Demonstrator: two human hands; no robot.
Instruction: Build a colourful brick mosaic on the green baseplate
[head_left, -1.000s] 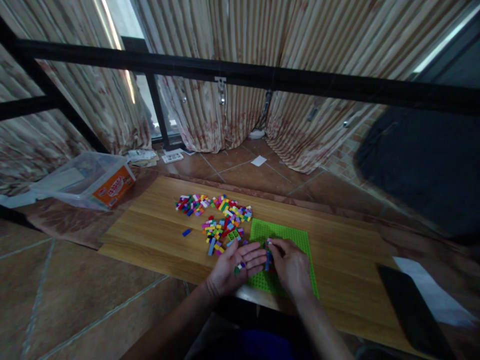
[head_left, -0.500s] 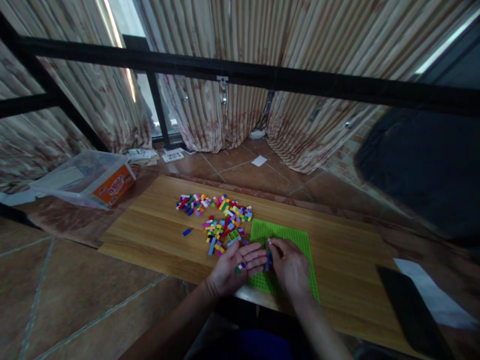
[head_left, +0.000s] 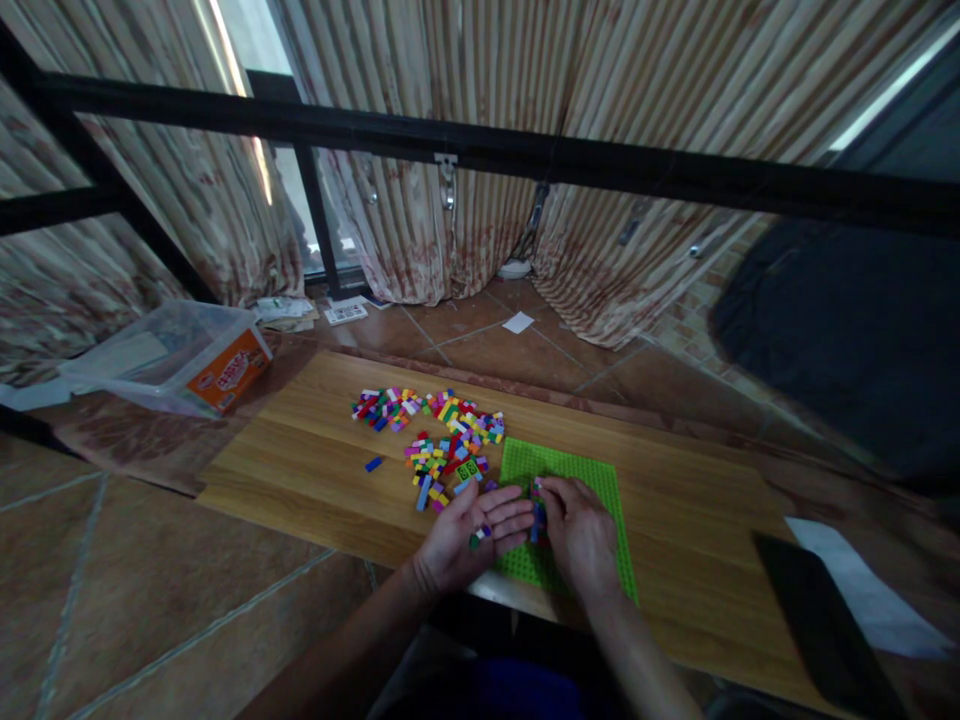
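Note:
My left hand (head_left: 469, 535) is palm up with its fingers stretched out, open. A few small toy bricks (head_left: 480, 536), green, white and purple, lie loose on its palm. My right hand (head_left: 581, 525) is closed, thumb and fingers pinched at a small pinkish brick (head_left: 538, 484) at the far end of a narrow row of joined bricks (head_left: 535, 530). That row is on the green studded baseplate (head_left: 559, 460), between my two hands. Dark blue and red show in it; my fingers hide part of it.
Piles of mixed bricks (head_left: 427, 458) lie left of the baseplate on the wooden table (head_left: 300, 450), with a single blue brick (head_left: 373, 464) apart. A clear plastic box (head_left: 172, 350) with an orange label stands far left. A dark flat object (head_left: 817, 610) lies at the right end.
My right hand has shifted very slightly at the far end of the brick row. My left hand and the loose bricks on its palm look the same.

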